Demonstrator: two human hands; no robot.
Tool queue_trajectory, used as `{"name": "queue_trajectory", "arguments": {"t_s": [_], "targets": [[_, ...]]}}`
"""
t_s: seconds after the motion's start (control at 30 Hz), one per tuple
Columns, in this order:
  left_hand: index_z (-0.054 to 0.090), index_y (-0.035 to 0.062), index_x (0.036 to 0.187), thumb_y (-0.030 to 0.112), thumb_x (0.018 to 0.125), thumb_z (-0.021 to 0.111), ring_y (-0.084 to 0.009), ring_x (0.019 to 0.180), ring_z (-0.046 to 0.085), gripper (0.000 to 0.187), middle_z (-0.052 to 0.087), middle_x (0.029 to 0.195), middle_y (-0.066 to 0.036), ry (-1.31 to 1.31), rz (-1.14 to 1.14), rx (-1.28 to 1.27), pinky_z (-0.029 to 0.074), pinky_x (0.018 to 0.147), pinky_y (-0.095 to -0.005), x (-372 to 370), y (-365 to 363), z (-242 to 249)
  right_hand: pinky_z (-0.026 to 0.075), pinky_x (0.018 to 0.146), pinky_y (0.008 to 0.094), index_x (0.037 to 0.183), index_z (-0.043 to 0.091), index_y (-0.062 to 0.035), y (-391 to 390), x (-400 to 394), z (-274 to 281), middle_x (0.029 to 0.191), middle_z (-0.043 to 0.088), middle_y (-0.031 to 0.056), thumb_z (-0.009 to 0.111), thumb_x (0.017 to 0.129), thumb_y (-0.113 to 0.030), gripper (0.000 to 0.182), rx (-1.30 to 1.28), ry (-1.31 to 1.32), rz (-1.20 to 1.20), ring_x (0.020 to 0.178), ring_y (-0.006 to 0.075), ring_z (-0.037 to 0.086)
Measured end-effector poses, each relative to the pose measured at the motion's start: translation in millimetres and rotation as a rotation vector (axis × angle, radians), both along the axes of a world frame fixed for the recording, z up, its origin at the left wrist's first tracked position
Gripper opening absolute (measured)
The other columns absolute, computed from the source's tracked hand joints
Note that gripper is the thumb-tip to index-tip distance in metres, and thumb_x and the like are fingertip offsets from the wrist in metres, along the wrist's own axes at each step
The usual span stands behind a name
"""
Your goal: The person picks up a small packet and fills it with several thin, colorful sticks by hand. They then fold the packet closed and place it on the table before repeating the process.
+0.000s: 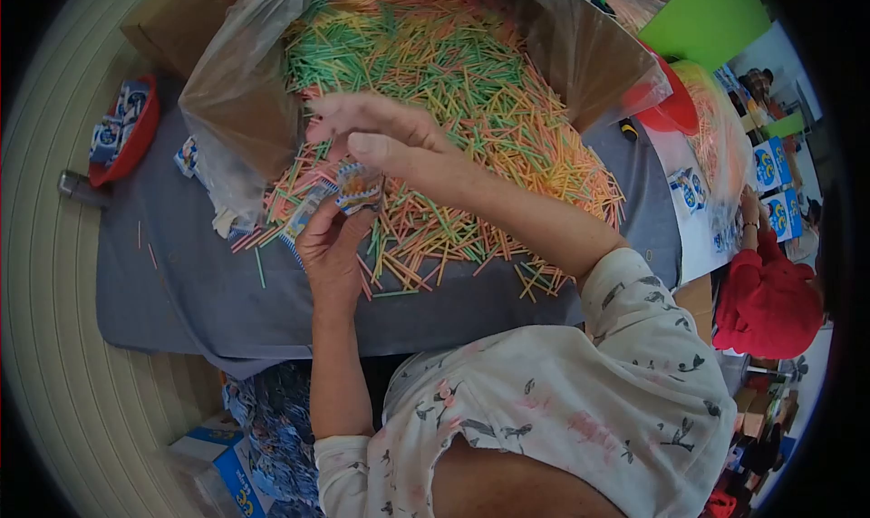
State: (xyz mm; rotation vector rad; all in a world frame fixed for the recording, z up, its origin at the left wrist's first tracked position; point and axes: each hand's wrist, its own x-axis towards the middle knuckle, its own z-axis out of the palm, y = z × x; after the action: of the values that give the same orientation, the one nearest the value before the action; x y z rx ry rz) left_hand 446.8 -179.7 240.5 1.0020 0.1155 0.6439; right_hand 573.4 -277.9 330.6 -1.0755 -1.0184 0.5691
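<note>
My left hand [333, 246] pinches a small blue-and-white plastic packet [361, 192] upright, and orange-yellow stick ends seem to show in its mouth. Another blue-and-white wrapper [310, 206] lies against the same hand, partly hidden by its fingers. Just above the packet hovers my right hand [390, 139], its fingers stretched out and the thumb apart, with slight motion blur. I see nothing held in it. Under and beyond both hands spreads a big heap of thin pastel sticks [426, 74] in pink, green, yellow and orange, spilling out of a plastic-lined cardboard box [249, 124].
A red basin [145, 128] with packets stands left, beside a metal flask [80, 188]. Grey cloth [208, 291] covers the table. At right are a red bowl [671, 106], a green bin [707, 19], and a person in a red sleeve [748, 282] by blue boxes [772, 164].
</note>
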Motion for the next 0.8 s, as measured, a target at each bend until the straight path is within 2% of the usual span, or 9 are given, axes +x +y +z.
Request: {"name": "queue_trajectory", "arguments": {"t_s": [0.07, 0.13, 0.17, 0.27, 0.33, 0.4, 0.5, 0.57, 0.8], "targets": [[0.068, -0.0026, 0.114, -0.012, 0.084, 0.069, -0.0131, 0.096, 0.065, 0.031, 0.069, 0.106, -0.006, 0.009, -0.015, 0.003, 0.052, 0.088, -0.0265, -4, -3, 5, 0.051, 0.079, 0.0285, 0.117, 0.067, -0.0039, 1, -8, -13, 0.102, 0.069, 0.0019, 0.053, 0.103, -0.033, 0.035, -0.135, -0.029, 0.108, 0.093, 0.0095, 0.061], [0.067, -0.0037, 0.115, -0.009, 0.087, 0.068, -0.0118, 0.096, 0.064, 0.028, 0.069, 0.105, -0.005, 0.031, -0.009, 0.104, 0.051, 0.088, -0.026, -9, -6, 6, 0.05, 0.091, 0.0335, 0.116, 0.067, 0.0001, -1, -11, -18, 0.104, 0.068, 0.0086, 0.048, 0.106, -0.036, 0.042, -0.161, -0.338, 0.106, 0.101, 0.0171, 0.063], [0.067, -0.0042, 0.116, -0.008, 0.089, 0.068, -0.0111, 0.096, 0.064, 0.027, 0.069, 0.105, -0.005, 0.04, -0.001, 0.153, 0.051, 0.088, -0.0258, -14, -8, 5, 0.05, 0.091, 0.0343, 0.11, 0.068, 0.0007, -4, -13, -16, 0.101, 0.069, 0.0094, 0.047, 0.106, -0.037, 0.043, -0.22, -0.188, 0.147, 0.101, 0.0184, 0.063], [0.069, -0.0035, 0.107, -0.001, 0.093, 0.065, -0.0053, 0.085, 0.06, 0.014, 0.069, 0.094, -0.002, 0.297, 0.284, 0.399, 0.047, 0.076, -0.0197, -56, 23, 12, 0.049, 0.069, 0.0324, 0.098, 0.07, -0.001, -5, 31, -4, 0.078, 0.063, 0.007, 0.056, 0.102, -0.035, 0.037, -0.126, -0.418, -0.032, 0.073, 0.0118, 0.057], [0.069, -0.0011, 0.107, 0.009, 0.099, 0.06, -0.003, 0.077, 0.057, 0.015, 0.068, 0.09, 0.001, 0.385, 0.335, 0.444, 0.045, 0.07, -0.019, -89, 65, 26, 0.051, 0.083, 0.0323, 0.109, 0.071, -0.0035, -13, 93, 12, 0.103, 0.07, 0.009, 0.059, 0.1, -0.031, 0.031, -0.33, -0.488, -0.22, 0.098, 0.0134, 0.063], [0.068, -0.0008, 0.104, 0.014, 0.103, 0.056, -0.0012, 0.071, 0.056, 0.02, 0.067, 0.081, 0.003, 0.528, 0.276, 0.643, 0.045, 0.067, -0.0177, -113, 110, 28, 0.051, 0.087, 0.0365, 0.113, 0.07, -0.007, -14, 173, 12, 0.106, 0.071, 0.01, 0.065, 0.097, -0.027, 0.027, -0.541, -0.82, -0.535, 0.098, 0.0205, 0.066], [0.066, 0.0027, 0.116, 0.017, 0.096, 0.063, -0.0246, 0.108, 0.055, 0.024, 0.058, 0.116, -0.013, 1.179, 0.61, 1.595, 0.046, 0.09, -0.0405, -127, 136, -5, 0.047, 0.097, 0.0435, 0.129, 0.06, -0.0126, -14, 261, 3, 0.125, 0.064, 0.012, 0.059, 0.097, -0.029, 0.036, -0.743, -1.291, -0.728, 0.11, 0.0307, 0.062], [0.062, 0.006, 0.124, 0.016, 0.086, 0.071, -0.0405, 0.123, 0.042, 0.041, 0.05, 0.128, -0.017, 1.143, 0.749, 1.831, 0.036, 0.101, -0.0523, -111, 114, 9, 0.041, 0.107, 0.0449, 0.142, 0.05, -0.0186, -8, 297, -13, 0.137, 0.057, 0.013, 0.053, 0.098, -0.027, 0.044, -0.773, -1.493, -0.942, 0.121, 0.0321, 0.056], [0.064, -0.0027, 0.116, 0.008, 0.075, 0.076, -0.0351, 0.108, 0.051, 0.045, 0.054, 0.113, -0.016, 0.679, 0.197, 1.661, 0.042, 0.093, -0.0472, -34, 46, 20, 0.039, 0.109, 0.0453, 0.141, 0.05, -0.0203, 33, 327, -26, 0.141, 0.053, 0.0111, 0.048, 0.1, -0.031, 0.043, -0.945, -1.506, -1.219, 0.125, 0.0312, 0.052]]}}
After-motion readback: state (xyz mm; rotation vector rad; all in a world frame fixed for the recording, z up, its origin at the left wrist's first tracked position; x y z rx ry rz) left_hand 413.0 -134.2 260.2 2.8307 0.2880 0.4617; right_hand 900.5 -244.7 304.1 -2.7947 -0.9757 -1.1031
